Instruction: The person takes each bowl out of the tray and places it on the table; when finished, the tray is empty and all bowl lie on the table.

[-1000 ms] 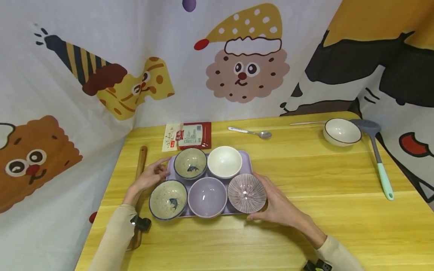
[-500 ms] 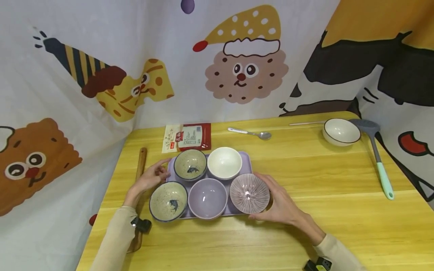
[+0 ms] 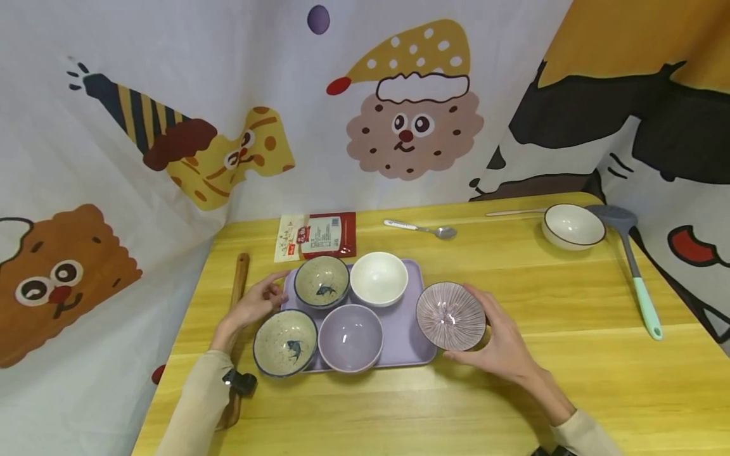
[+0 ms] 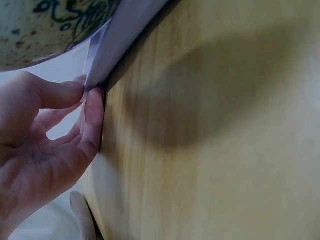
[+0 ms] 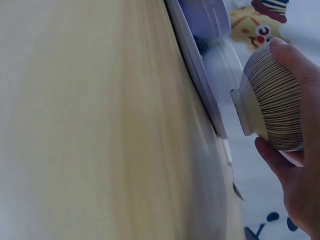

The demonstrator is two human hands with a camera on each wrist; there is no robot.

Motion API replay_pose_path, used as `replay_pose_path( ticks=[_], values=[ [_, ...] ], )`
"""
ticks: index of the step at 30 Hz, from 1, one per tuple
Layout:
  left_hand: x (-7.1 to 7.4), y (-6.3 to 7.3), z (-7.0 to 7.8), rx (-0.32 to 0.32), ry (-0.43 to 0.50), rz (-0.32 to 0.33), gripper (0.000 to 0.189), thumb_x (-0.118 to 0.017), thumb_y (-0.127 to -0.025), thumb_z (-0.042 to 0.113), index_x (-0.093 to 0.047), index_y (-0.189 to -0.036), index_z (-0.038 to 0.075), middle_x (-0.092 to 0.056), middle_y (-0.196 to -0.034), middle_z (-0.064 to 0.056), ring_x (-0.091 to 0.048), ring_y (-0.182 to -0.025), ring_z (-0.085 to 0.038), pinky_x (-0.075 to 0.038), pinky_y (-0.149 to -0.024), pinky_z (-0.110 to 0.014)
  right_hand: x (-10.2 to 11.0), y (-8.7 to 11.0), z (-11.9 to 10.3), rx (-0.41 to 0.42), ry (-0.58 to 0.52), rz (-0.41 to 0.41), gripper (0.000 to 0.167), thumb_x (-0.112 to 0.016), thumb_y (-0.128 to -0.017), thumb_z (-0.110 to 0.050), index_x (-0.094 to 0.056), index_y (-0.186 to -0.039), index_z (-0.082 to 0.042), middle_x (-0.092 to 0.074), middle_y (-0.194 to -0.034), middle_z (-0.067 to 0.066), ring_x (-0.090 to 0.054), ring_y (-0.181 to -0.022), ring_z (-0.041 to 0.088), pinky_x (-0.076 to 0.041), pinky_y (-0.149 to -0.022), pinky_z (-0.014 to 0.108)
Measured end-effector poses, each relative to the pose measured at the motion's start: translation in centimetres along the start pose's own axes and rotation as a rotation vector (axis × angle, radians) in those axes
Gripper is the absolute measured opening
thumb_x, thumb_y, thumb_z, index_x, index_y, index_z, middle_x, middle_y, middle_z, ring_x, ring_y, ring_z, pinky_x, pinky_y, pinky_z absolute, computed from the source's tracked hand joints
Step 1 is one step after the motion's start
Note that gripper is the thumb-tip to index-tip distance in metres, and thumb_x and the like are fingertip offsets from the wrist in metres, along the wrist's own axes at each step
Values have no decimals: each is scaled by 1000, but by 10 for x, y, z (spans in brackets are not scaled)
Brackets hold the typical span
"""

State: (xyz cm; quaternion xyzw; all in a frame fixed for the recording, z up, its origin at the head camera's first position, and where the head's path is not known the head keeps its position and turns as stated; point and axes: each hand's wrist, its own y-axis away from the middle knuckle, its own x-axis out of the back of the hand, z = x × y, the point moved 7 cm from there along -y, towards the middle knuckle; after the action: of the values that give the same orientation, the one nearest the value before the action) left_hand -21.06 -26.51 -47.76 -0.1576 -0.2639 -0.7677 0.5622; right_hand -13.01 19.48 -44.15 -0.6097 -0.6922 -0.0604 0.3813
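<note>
My right hand (image 3: 507, 339) grips a striped bowl (image 3: 450, 315) by its side, thumb and fingers spread around it. In the right wrist view the bowl's foot (image 5: 241, 112) is raised above the table, beside the tray's right edge. My left hand (image 3: 256, 304) pinches the left rim of the purple tray (image 3: 402, 342) between thumb and fingers, shown close up in the left wrist view. On the tray stand two speckled fish bowls (image 3: 322, 280) at the left, a purple bowl (image 3: 350, 339) at the front middle and a white bowl (image 3: 379, 278) behind it.
A red and cream packet (image 3: 316, 236) and a spoon (image 3: 422, 228) lie behind the tray. A dark-rimmed bowl (image 3: 573, 227) and a turner with a mint handle (image 3: 646, 307) are at the right. Left of the tray lies a wooden utensil (image 3: 239, 278), partly under the left arm.
My right hand has lifted the striped bowl off the tray's right front corner and moved it to the right. The left hand stays at the tray's rim.
</note>
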Motion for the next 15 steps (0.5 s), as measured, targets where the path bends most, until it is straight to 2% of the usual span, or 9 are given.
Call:
replay_pose_path(
  ticks=[3, 9, 15],
  values=[
    [0, 0, 1, -7, 0, 4, 60, -58, -99, 3, -36, -155, 3, -57, -101, -20, -56, -84, -23, -53, -69, -26, 12, 3, 5, -12, 22, 46, 129, -104, -45, -28, -39, -156, -15, -56, -140, 10, -56, -116, 16, -46, -93, 13],
    [-1, 0, 0, -12, -4, 3, 60, -58, -99, 3, -35, -155, 2, -56, -102, -21, -57, -84, -24, -53, -69, -26, 32, 9, 15, -52, 67, 108, 130, -104, -44, -23, -39, -156, -18, -54, -142, 15, -55, -115, 17, -41, -91, 7],
    [-1, -2, -5, -7, -19, 3, 60, -57, -99, 2, -36, -155, 3, -56, -101, -19, -56, -83, -21, -53, -69, -27, 49, 13, 24, -122, 30, 143, 128, -104, -46, -16, -39, -156, -13, -51, -144, 16, -48, -118, -1, -38, -92, 1]
  ],
)
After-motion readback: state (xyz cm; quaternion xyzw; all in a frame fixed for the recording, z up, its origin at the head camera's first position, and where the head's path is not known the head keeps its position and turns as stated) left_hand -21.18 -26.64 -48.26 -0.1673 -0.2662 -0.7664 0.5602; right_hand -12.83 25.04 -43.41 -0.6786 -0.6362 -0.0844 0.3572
